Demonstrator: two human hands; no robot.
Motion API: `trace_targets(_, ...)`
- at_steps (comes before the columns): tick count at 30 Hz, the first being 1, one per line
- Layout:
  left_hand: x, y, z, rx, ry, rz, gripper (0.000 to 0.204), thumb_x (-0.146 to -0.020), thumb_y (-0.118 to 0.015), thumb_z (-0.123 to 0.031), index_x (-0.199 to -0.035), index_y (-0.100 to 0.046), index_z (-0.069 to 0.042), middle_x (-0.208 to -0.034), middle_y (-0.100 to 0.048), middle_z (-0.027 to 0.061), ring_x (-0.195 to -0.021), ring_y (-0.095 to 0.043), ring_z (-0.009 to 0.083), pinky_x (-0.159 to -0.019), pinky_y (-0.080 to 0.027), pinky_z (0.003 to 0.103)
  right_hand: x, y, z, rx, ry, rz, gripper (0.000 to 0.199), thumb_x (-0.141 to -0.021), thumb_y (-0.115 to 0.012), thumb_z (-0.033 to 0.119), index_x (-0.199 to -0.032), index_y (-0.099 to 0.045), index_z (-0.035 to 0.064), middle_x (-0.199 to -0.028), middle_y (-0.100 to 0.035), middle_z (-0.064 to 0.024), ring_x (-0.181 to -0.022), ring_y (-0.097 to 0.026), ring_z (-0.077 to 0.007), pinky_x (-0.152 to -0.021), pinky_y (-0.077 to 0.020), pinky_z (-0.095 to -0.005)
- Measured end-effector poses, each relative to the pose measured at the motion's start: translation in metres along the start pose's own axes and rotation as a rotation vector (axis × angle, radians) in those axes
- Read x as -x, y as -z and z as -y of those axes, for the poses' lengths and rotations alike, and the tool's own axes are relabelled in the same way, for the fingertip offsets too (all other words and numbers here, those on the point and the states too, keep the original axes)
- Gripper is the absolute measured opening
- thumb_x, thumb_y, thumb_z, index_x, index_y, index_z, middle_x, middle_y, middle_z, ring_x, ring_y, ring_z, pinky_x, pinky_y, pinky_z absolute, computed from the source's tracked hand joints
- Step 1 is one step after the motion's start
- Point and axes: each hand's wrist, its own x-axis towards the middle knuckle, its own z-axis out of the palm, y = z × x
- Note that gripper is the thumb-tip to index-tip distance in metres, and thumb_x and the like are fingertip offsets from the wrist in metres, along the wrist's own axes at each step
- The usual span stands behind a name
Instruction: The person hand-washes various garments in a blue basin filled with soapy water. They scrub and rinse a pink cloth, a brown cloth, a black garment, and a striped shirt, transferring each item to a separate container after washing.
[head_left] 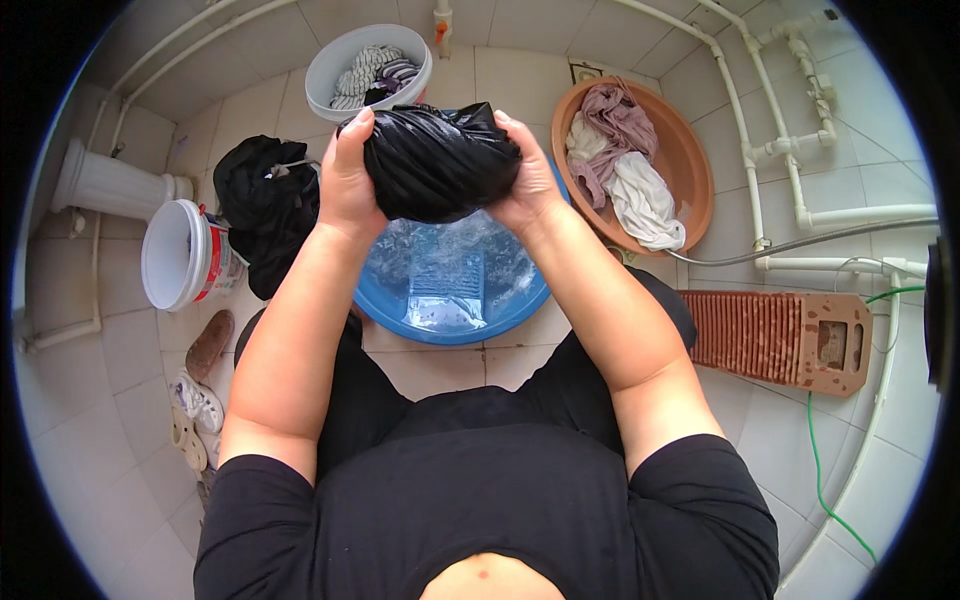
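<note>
Both left hand point(352, 180) and right hand point(530, 182), partly closed, grip bunched black cloth point(440, 165) between them.

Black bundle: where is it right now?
In the head view, the black bundle is at upper centre, held between the left hand and right hand, hiding the blue basin's far part, below the white bucket in the picture.

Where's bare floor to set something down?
Bare tiles lie between the laundry bucket and orange basin, beyond the blue basin; more lie this side of the brown washboard. The left is crowded: black clothes, white bucket, shoes.
</note>
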Motion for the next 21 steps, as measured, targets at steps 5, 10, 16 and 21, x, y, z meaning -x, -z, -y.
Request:
trace_targets(5,-0.006,0.013,0.018,0.111,0.268,-0.158,0.047,-0.082,-0.05,-0.041,-0.107,-0.056,-0.001,-0.1,-0.063,0.0126,-0.092,-0.062,0.0251,-0.086,-0.048,0.039,0.006,-0.012,0.011,0.155,0.331,-0.046,0.019,-0.076,-0.059,0.014,-0.089,-0.058,0.0002,-0.088,-0.06,-0.0086,-0.078,-0.057,-0.0166,-0.075,-0.0454,-0.0296)
trace_targets(10,-0.003,0.015,0.023,0.169,0.65,-0.179,0.044,-0.083,-0.046,-0.044,-0.099,-0.062,-0.006,-0.094,-0.066,0.0095,-0.087,-0.063,0.026,-0.083,-0.049,0.042,0.008,-0.012,0.015,0.817,0.559,0.086,0.017,-0.07,-0.057,0.013,-0.078,-0.059,-0.0028,-0.081,-0.058,-0.0089,-0.075,-0.053,-0.0174,-0.072,-0.0424,-0.0273)
trace_targets(16,-0.001,0.037,0.036,0.047,0.793,-0.128,0.026,-0.082,-0.052,-0.033,-0.081,-0.059,-0.008,-0.075,-0.064,0.006,-0.066,-0.062,0.0191,-0.064,-0.052,0.035,0.025,-0.03,0.013,1.237,0.54,0.39,0.014,-0.07,-0.054,0.011,-0.072,-0.051,-0.0032,-0.085,-0.056,-0.0088,-0.079,-0.05,-0.0163,-0.075,-0.0392,-0.0269)
trace_targets(21,0.0,0.037,0.039,-0.177,0.681,-0.014,0.02,-0.081,-0.052,-0.023,-0.084,-0.057,-0.005,-0.076,-0.062,0.0062,-0.061,-0.062,0.0179,-0.059,-0.053,0.033,0.03,-0.036,0.002,1.407,0.664,0.542,0.014,-0.065,-0.057,0.009,-0.068,-0.049,-0.0023,-0.072,-0.051,-0.0114,-0.067,-0.05,-0.0237,-0.064,-0.0419,-0.0299)
